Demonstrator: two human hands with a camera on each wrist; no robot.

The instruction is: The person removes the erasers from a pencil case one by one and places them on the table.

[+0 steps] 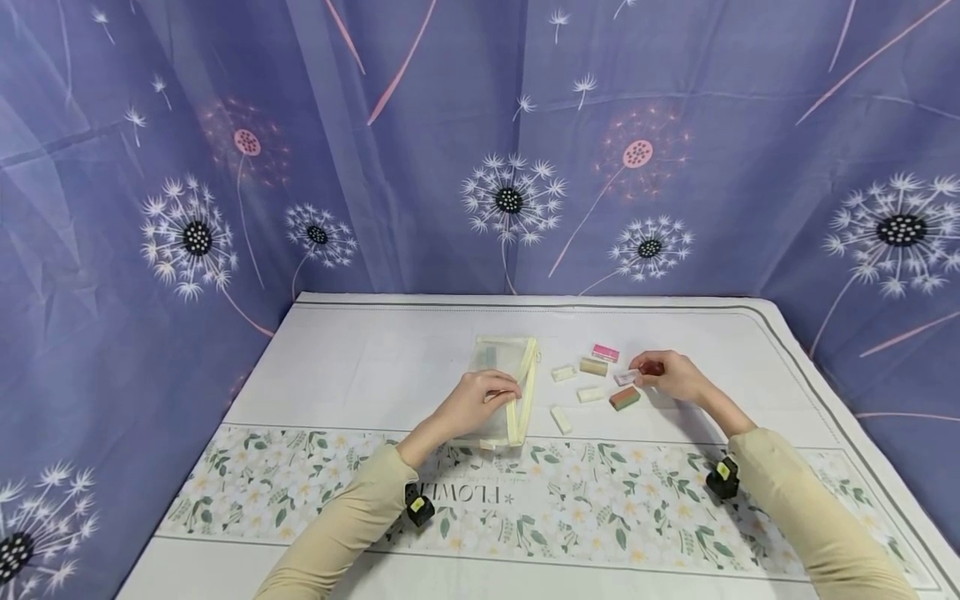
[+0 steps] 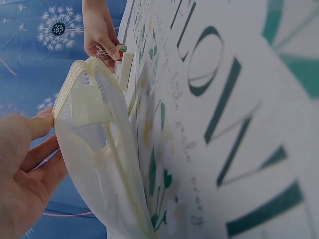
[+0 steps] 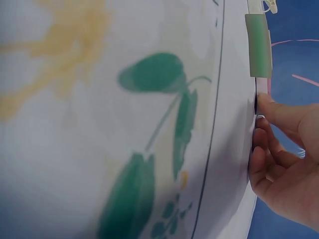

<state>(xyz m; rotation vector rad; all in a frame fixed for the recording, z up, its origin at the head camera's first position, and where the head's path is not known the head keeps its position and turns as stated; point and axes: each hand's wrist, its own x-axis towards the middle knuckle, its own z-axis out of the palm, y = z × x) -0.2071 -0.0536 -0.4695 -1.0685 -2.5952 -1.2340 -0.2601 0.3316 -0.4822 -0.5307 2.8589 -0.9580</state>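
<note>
My left hand [image 1: 474,403] pinches the yellow zip edge of a see-through mesh pouch [image 1: 504,353]. In the left wrist view, thumb and fingers hold the pouch's [image 2: 89,137] rim raised from the table. A small pale green thing [image 1: 491,355] shows through the mesh. On the right, my right hand [image 1: 678,377] pinches one end of a small pale lilac eraser [image 1: 625,378] at table level. Right beside it lies a brown-and-green eraser [image 1: 624,399], its green side [image 3: 259,45] facing the right wrist camera.
Between the hands lie a pink eraser [image 1: 605,353], a khaki one [image 1: 593,367] and white ones [image 1: 591,394], one of them [image 1: 560,420] nearest the pouch's front corner. A flower-printed band crosses the white tablecloth [image 1: 360,358]. A purple curtain [image 1: 420,208] hangs behind the table.
</note>
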